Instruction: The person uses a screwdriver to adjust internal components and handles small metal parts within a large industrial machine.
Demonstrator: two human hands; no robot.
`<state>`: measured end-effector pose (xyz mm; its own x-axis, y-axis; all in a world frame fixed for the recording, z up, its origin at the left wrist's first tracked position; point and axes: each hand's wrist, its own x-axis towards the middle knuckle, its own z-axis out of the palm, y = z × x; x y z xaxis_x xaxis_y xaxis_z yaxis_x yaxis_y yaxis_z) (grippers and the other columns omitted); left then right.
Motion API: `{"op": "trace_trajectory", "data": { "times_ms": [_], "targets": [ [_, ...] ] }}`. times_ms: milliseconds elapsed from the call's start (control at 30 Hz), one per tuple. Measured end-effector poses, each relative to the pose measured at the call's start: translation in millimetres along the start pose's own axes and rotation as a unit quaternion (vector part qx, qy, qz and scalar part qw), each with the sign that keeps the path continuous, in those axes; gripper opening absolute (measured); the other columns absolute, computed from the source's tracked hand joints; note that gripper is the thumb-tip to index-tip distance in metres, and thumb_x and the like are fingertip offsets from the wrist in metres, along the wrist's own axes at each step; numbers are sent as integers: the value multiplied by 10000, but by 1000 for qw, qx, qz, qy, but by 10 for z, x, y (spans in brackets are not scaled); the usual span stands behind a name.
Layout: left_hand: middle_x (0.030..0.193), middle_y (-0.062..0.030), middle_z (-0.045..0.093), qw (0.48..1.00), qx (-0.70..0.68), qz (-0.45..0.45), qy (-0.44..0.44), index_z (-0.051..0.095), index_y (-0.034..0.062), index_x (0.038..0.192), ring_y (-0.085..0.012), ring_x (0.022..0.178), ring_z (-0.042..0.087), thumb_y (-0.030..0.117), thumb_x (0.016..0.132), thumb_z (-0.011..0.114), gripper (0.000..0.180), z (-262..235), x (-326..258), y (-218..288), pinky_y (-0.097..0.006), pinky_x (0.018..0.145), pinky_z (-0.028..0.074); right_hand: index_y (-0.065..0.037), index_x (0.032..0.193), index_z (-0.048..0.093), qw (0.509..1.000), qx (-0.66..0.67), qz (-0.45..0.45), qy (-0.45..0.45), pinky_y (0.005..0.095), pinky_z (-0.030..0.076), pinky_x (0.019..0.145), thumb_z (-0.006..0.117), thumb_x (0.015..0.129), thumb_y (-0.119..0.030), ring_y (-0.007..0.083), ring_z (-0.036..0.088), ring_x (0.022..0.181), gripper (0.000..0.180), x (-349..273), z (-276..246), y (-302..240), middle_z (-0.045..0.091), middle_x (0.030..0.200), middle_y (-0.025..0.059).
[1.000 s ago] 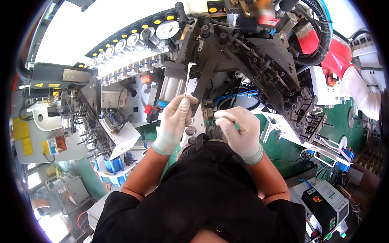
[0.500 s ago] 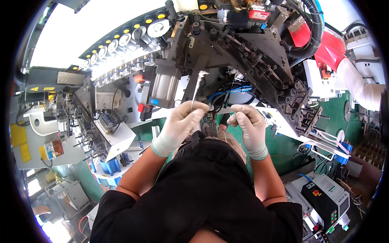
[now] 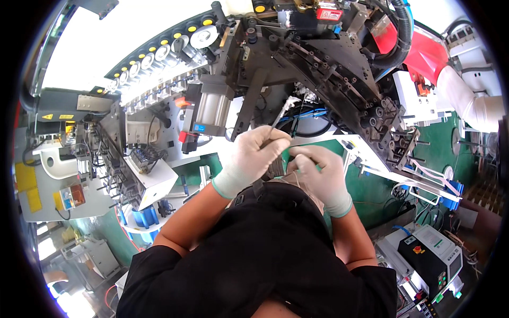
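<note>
In my gloved left hand (image 3: 250, 155) is a slim metal rod (image 3: 279, 115), pinched between thumb and fingers. It slants up and to the right, with a crumpled white wad (image 3: 291, 102) at its far end. Close beside, my gloved right hand (image 3: 322, 175) has its fingers curled in; whatever they hold, if anything, is hidden. Both hands are in front of my waist, just short of the machine. Beyond the rod's tip lie blue and black hoses (image 3: 310, 114) under a dark metal machine arm (image 3: 339, 79).
A metal cylinder (image 3: 213, 103) stands left of the rod. Farther left runs a curved row of rollers (image 3: 159, 55). A white guard plate (image 3: 363, 151) with bolted mechanisms sits at right. A control box (image 3: 432, 259) is at the lower right, over green floor (image 3: 366, 188).
My left hand has moved to the right with the rod, which now leans further right. My right hand has come slightly lower and nearer to the left one.
</note>
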<state>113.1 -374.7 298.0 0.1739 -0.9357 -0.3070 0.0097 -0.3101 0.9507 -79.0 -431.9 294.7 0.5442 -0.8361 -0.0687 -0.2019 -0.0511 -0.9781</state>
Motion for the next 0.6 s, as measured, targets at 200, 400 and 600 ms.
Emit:
{"op": "trace_trajectory", "data": {
  "times_ms": [200,400,600],
  "targets": [
    [882,12,668,996,63,-47,-35,709,-39,1064,-23,761,544,134,1021,670,183,22,-28,42,-206,663,452,-3,732,661,987,118,81,74,222,443,590,645,972,-82,67,608,654,253,-104,-274,9,702,751,62],
    [892,-28,686,995,81,23,-48,707,-55,1123,-64,794,586,191,1076,552,294,251,-94,68,-237,749,485,7,1131,712,970,194,22,146,291,543,882,680,951,-21,138,686,940,185,-140,-200,-11,727,1071,87],
    [865,-94,712,986,124,35,-106,716,-42,1086,-136,797,649,214,1097,460,363,352,-182,64,-288,761,523,33,1235,668,921,367,26,126,316,534,987,682,982,-39,173,684,1076,263,-198,-159,49,710,1221,115]
  ]
}}
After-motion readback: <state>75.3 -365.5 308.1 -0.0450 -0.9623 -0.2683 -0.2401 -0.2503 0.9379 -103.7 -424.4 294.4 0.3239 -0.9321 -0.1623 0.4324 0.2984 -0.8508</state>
